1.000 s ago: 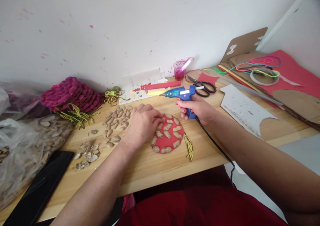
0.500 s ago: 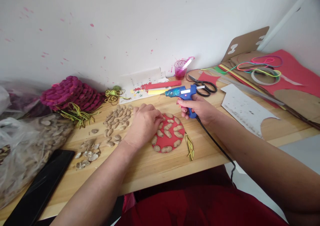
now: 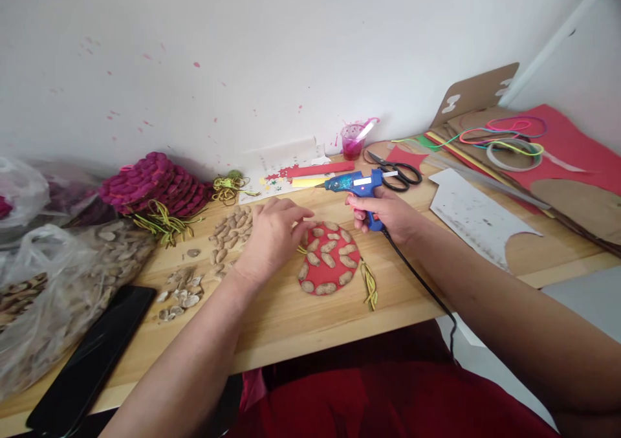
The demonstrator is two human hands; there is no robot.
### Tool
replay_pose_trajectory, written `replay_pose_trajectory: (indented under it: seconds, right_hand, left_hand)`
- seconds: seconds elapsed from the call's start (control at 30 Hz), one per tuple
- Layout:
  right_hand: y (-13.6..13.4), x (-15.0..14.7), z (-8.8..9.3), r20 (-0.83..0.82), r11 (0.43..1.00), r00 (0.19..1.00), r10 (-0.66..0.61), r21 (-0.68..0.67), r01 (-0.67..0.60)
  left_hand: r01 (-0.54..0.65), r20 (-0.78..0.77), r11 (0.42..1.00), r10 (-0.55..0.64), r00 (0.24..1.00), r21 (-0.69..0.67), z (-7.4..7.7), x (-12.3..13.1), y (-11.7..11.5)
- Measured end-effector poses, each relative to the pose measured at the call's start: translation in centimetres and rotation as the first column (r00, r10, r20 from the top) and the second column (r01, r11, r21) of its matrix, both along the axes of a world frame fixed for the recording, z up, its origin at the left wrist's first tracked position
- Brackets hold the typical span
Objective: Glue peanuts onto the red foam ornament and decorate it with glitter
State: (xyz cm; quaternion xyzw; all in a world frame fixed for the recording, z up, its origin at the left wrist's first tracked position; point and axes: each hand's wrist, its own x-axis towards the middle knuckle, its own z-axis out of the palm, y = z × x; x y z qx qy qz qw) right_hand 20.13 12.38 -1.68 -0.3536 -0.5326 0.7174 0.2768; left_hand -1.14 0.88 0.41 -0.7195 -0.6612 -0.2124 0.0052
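Note:
In my right hand [image 3: 391, 211] is a blue hot glue gun [image 3: 356, 184]; its nozzle points left and a white glue stick shows at the back. My left hand [image 3: 274, 234] is at the left edge of a red disc [image 3: 323, 273], thumb and fingers apart, with nothing seen between them. Several whole peanuts [image 3: 328, 246] lie on the disc, spaced around its rim and middle. A yellow-green cord tassel [image 3: 369, 286] hangs from its right side. Left of my left hand is a pile of loose peanuts [image 3: 228, 232], partly hidden by it.
Peanut shells [image 3: 182, 295], a black phone [image 3: 92, 354] and plastic bags of peanuts [image 3: 111, 257] lie left. Purple peanut discs [image 3: 155, 186] are stacked behind. Scissors [image 3: 405, 171] and a pink cup [image 3: 352, 142] stand beyond the glue gun. Its black cord [image 3: 417, 276] runs off the table edge.
My left hand's thumb and fingers have opened and drawn slightly back from the disc's upper left. The view has shifted a little; the glue gun is held much as before.

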Motion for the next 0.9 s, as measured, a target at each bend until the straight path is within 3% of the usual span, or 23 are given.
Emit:
replay_pose_trajectory:
  seconds: [0.17, 0.3, 0.5, 0.73, 0.9]
  right_hand:
    - [-0.2, -0.1, 0.5, 0.01, 1.0, 1.0, -0.014, -0.009, 0.014]
    - [-0.2, -0.1, 0.6, 0.011, 1.0, 1.0, -0.009, -0.011, 0.009]
    - [0.0, -0.1, 0.3, 0.02, 0.999, 0.999, -0.027, -0.019, 0.028]
    - [-0.1, -0.1, 0.2, 0.009, 0.999, 1.0, -0.025, -0.031, 0.026]
    - [-0.1, -0.2, 0.1, 0.037, 0.999, 0.999, -0.036, -0.031, 0.037]
  left_hand:
    - [-0.075, 0.045, 0.992, 0.071, 0.996, 0.103, 1.1, -2.6, -0.4]
    - [-0.046, 0.035, 0.994, 0.043, 0.998, 0.104, 0.3, -3.9, -0.4]
    - [-0.007, -0.039, 0.985, 0.014, 0.999, 0.173, -1.3, -4.3, 0.1]
    - [-0.051, -0.18, 0.986, 0.08, 0.981, 0.157, -0.9, -4.4, 0.1]
    - [-0.081, -0.13, 0.979, 0.106, 0.986, 0.187, -1.0, -4.7, 0.1]
